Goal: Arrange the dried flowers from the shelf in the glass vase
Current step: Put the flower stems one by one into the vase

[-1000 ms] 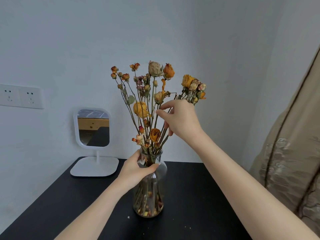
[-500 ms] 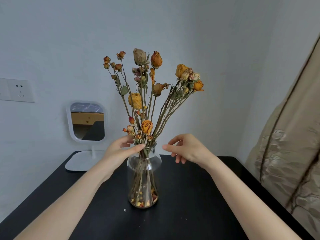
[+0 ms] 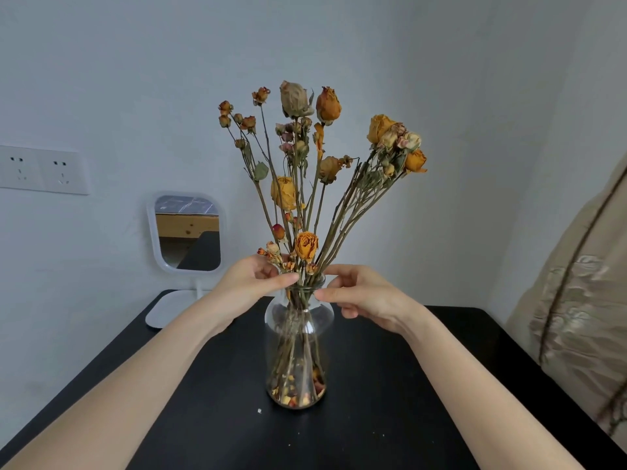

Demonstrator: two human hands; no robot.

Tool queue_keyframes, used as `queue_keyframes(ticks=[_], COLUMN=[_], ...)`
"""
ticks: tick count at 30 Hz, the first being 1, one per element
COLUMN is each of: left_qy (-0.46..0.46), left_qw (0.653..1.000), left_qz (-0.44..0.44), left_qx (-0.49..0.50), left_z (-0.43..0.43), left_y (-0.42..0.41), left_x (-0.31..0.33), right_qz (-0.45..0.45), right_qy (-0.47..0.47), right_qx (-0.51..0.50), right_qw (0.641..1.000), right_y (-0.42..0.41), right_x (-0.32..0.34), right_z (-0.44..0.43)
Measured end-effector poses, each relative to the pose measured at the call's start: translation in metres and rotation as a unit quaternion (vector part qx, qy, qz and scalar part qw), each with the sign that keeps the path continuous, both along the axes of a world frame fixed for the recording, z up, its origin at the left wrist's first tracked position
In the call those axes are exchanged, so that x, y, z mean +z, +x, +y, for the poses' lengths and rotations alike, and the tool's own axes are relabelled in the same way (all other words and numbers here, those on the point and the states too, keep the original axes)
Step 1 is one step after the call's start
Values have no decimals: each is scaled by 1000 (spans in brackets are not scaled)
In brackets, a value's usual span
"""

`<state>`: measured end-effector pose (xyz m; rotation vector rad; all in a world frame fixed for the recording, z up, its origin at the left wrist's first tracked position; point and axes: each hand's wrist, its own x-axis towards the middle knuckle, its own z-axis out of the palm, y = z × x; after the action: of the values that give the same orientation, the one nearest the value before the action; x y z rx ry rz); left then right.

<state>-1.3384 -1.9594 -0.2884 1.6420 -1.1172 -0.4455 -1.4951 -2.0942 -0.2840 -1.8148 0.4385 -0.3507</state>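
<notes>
Dried orange and tan roses on long thin stems [image 3: 307, 184], standing fanned out in a clear round-shouldered glass vase [image 3: 298, 347], loose petals gathered at its bottom. Vase upright near the middle of a black tabletop [image 3: 390, 385]. Left of the vase neck, left hand [image 3: 252, 283], thumb and forefinger closed lightly on the small low blooms and stems just above the rim. Right of the neck, right hand [image 3: 363, 296], fingers loosely curled, thumb tip at the rim; actual grip cannot be told. Behind and left of the vase, small white-framed stand mirror [image 3: 186, 232]; farther left, white wall socket [image 3: 40, 169]. Far right of the vase, beige embroidered fabric [image 3: 583, 300].
</notes>
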Motion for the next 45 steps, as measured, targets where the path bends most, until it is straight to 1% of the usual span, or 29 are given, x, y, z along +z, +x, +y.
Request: queue_keyframes(ticks=[6,12,15,17,19,23,25,27,30,33,35,38,41,43,45], left_qy=[13,-18,-48,-73,-77,-31,-1,7,-27,-51,-52,-38,-1,8,3], left_qw=[1000,1000,998,997,997,999,1000,1000,1000,998,998,998,999,1000,999], left_qz=[11,-3,-13,-3,6,30,17,7,9,13,17,27,46,19,-26], left_qx=[-21,11,26,31,28,9,-8,-18,7,28,35,40,29,21,27], left_z=[-1,-3,-4,-4,-1,6,8,8,2,-1,1,5,8,7,4], left_y=[0,-1,-1,0,2,5,5,2,-3,-4,-2,-1,-6,-12,-18], left_x=[6,5,10,14,14,4,0,0,5,7,2,-12,-28,-36,-40], right_qz=[-39,-54,-98,-130,-143,-98,-74,-67,-85,-130,-138,-100,-36,-14,-17], right_qy=[-2,-26,-34,-32,-24,-10,-16,-26,-46,-37,-18,2,-18,-36,-48], right_qx=[-11,-56,-60,-66,-60,-37,-35,-36,-41,-48,-43,-28,-3,5,-13], right_qw=[999,997,993,989,988,994,997,997,994,990,989,995,999,999,999], right_y=[6,13,13,13,12,8,7,8,10,9,6,1,-2,1,5], right_x=[2,2,9,11,12,5,2,3,7,7,5,-3,-10,-14,-19], right_z=[-2,0,3,1,0,0,1,3,4,4,3,0,1,4,6])
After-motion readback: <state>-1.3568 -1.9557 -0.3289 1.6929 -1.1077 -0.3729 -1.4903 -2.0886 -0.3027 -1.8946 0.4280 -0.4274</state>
